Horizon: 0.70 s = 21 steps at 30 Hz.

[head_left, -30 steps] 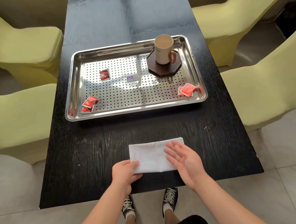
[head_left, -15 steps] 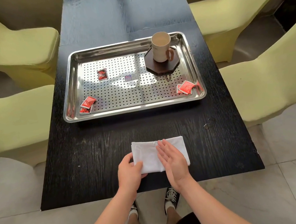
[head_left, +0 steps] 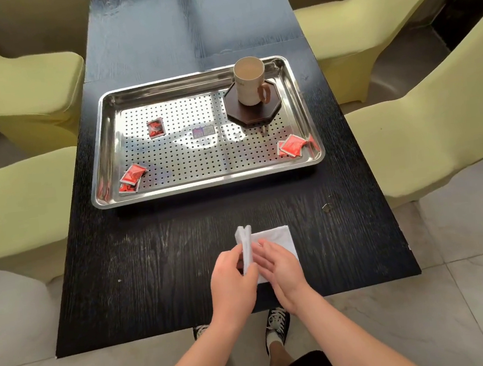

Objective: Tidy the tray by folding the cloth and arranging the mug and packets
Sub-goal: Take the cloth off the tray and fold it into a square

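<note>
Both bare forearms are reaching in from the near edge of the table, angling toward each other so the hands are almost meeting just inside that edge. The left hand (head_left: 232,284) is curling its fingers and thumb closed around the raised flap of the cloth (head_left: 278,238), pinching it upright. The right hand (head_left: 278,270) is lying open and flat, palm down, fingers together and pressing on the part of the cloth lying flat.

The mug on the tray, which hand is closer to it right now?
Right. The right hand sits nearly straight below the mug in the picture, pressing the cloth; the left hand is further left, lifting the fold.
</note>
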Motion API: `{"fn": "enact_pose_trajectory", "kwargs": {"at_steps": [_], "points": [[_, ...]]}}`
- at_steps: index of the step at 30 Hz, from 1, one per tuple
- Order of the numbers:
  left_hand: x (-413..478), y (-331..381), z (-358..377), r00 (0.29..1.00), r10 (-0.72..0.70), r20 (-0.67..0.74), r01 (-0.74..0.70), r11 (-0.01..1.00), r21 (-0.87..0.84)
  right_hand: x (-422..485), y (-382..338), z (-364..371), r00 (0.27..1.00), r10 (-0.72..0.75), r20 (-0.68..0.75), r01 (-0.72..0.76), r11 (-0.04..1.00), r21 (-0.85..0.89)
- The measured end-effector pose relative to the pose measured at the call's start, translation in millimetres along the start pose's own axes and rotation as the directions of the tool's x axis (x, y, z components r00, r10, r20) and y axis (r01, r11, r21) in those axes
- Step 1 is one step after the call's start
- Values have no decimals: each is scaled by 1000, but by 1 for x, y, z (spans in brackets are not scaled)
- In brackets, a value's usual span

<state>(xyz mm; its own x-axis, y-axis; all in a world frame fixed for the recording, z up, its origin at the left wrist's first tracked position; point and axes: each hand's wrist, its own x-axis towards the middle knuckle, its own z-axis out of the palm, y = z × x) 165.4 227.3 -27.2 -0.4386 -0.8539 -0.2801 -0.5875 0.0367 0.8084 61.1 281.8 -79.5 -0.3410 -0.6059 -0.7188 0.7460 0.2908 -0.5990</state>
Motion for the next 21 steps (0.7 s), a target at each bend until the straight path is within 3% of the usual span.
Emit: {"fn": "enact_pose_trajectory", "kwargs": {"at_steps": [5,7,9,12,17,21], "points": [[-4,10,15,993,80,84,-82,996,22,-5,-17,-8,999,-29,40,30,999,-35],[-5,12,20,992,96,87,-100,994,40,-9,-25,-10,994,-107,-22,99,967,-233],[-6,13,27,989,123,86,-129,989,69,-12,-33,-10,971,-226,-75,157,845,-512],[-7,14,36,986,132,101,-139,988,67,-10,-42,-11,931,-342,-124,152,676,-722],[-11,4,40,973,159,167,-175,981,86,2,-57,-21,907,-408,-110,73,407,-910],[-7,-10,35,985,78,154,-105,979,175,10,-56,-33,913,-398,-92,38,307,-951]]}}
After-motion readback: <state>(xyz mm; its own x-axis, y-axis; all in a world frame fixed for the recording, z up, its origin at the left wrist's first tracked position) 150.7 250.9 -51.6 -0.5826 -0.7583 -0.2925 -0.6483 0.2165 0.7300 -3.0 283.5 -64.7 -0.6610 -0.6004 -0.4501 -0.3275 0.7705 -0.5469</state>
